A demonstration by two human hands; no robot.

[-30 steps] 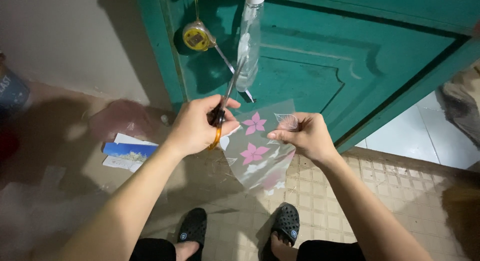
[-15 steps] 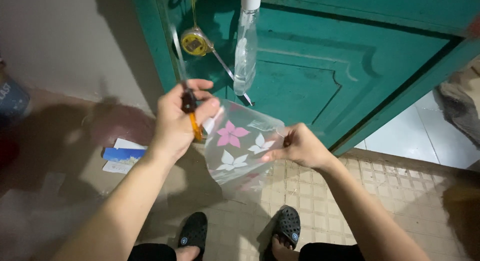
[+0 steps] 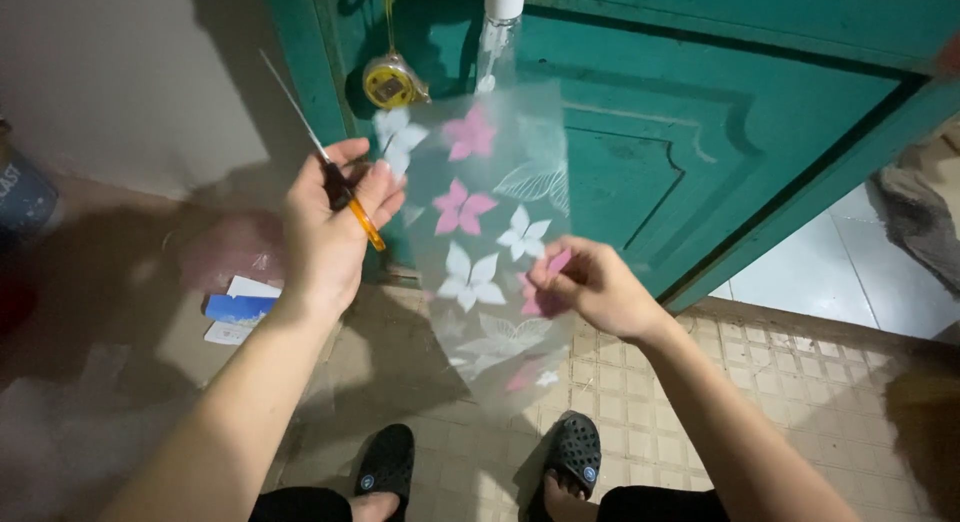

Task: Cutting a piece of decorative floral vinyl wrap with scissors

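left hand [image 3: 325, 232]: curled tight round scissors [image 3: 345, 197], orange handle poking out low right, thin blades pointing up and far-left, away from the sheet; fingertips also pinching the sheet's top left corner
right hand [image 3: 590, 287]: thumb and fingers pressed together on the sheet's right edge, about halfway down
clear flower-print sheet [image 3: 485, 232]: hanging between both hands, held up in front of the green door [image 3: 700, 132], pink and white flowers all over
long axis: runs roughly far-to-near, slightly tilted, bottom end loose above the black sandals [image 3: 480, 462]
sheet vs grip: just right of the left hand, just left of the right hand
nearer hand to scissors: left, obviously
blades vs sheet: apart, no contact
behind: yellow tape measure [image 3: 390, 82] hanging on the door, bottle [image 3: 497, 32] beside it
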